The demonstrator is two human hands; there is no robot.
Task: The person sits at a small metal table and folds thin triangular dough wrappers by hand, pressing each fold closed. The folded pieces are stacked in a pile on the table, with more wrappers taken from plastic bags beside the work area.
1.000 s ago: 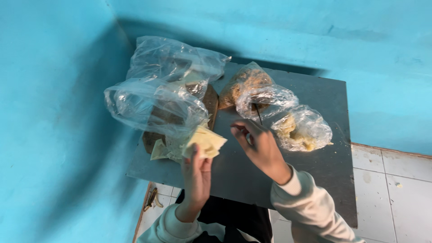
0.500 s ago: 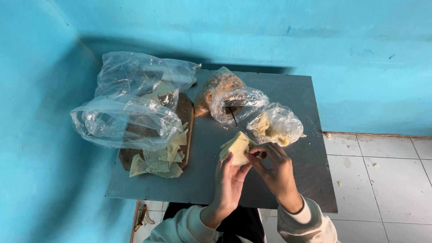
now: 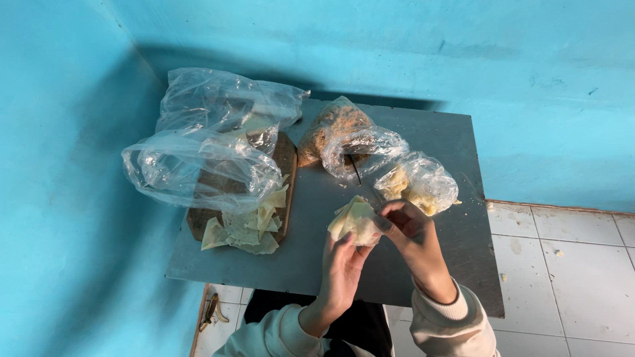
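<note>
A grey table (image 3: 423,139) stands in front of you, pushed into the corner of a blue room. On its left side lies a wooden board (image 3: 286,158), with pale, thin wrapper sheets (image 3: 248,225) piled on its near end and two crumpled clear plastic bags (image 3: 205,165) resting over it. Toward the back middle sit three more clear bags side by side: one of brown crumbly filling (image 3: 334,122), one mostly see-through (image 3: 364,152), one of yellowish filling (image 3: 420,182). Small crumbs dot the right edge.

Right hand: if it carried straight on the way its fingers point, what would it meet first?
The right hand points left, fingertips already on the pale folded wrapper cupped in the left hand. Beyond it, probably bare grey table; depth is unclear.
</note>
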